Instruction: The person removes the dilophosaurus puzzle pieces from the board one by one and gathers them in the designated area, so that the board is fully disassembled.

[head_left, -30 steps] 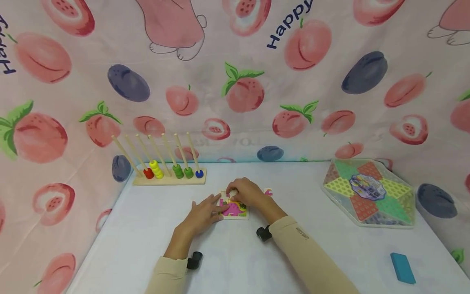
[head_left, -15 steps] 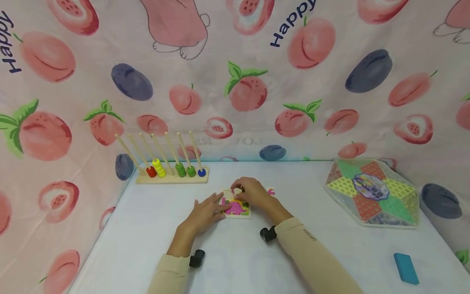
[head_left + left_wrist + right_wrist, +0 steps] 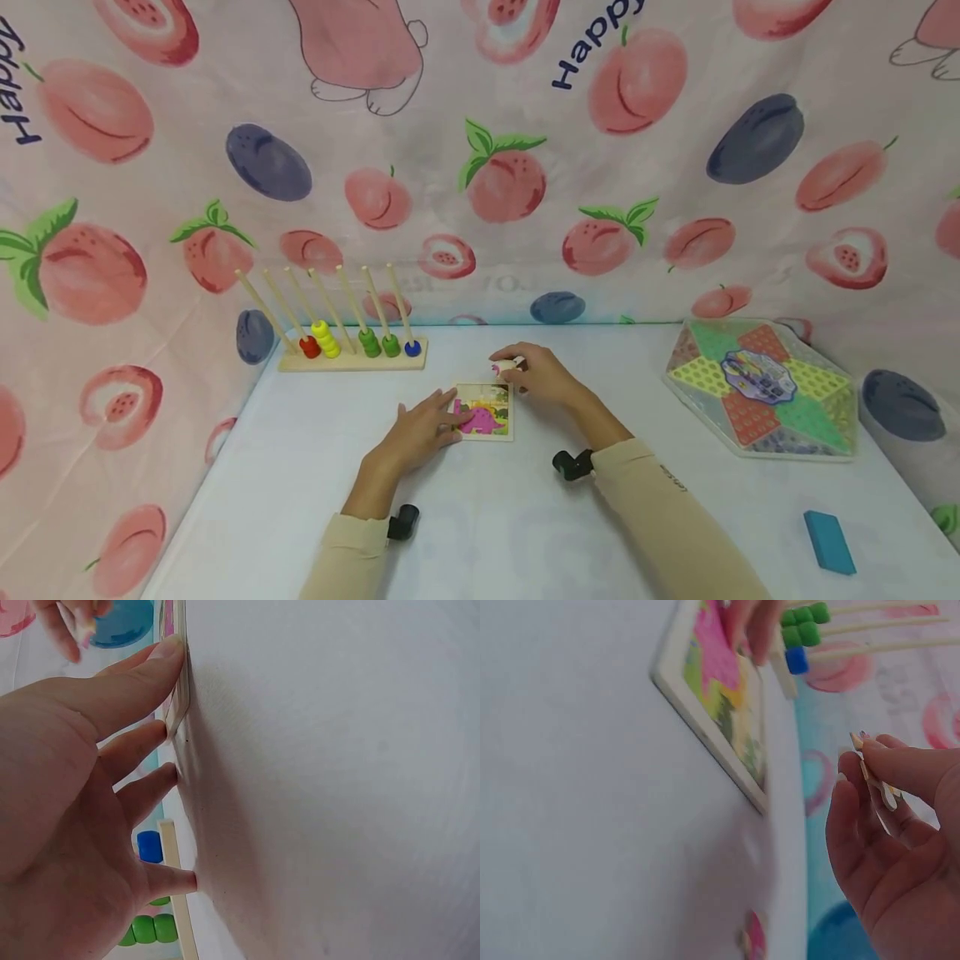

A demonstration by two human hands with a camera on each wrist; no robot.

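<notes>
A small square jigsaw board (image 3: 491,438) with a pink dinosaur picture lies on the white table, its upper part showing bare wood. My left hand (image 3: 414,435) rests at the board's left side, fingers spread and straight; in the left wrist view the thumb (image 3: 154,675) lies on the board's edge. Beyond the board's far right corner, my right hand (image 3: 546,375) pinches a jigsaw piece (image 3: 506,366) between thumb and fingers, raised off the board. The right wrist view shows this piece (image 3: 877,780) edge-on. Another pink jigsaw piece (image 3: 755,936) lies on the table below the right hand.
A wooden peg abacus (image 3: 352,363) with red, yellow, green and blue beads stands at the back left. A hexagonal clear box (image 3: 761,387) with coloured panels sits at the right. Nearer the front right lies a blue block (image 3: 829,542). A fruit-print cloth (image 3: 480,275) hangs behind the table.
My right hand has drawn the jigsaw piece off the board's upper part and carried it back and to the right. The left hand has stayed at the board's left side.
</notes>
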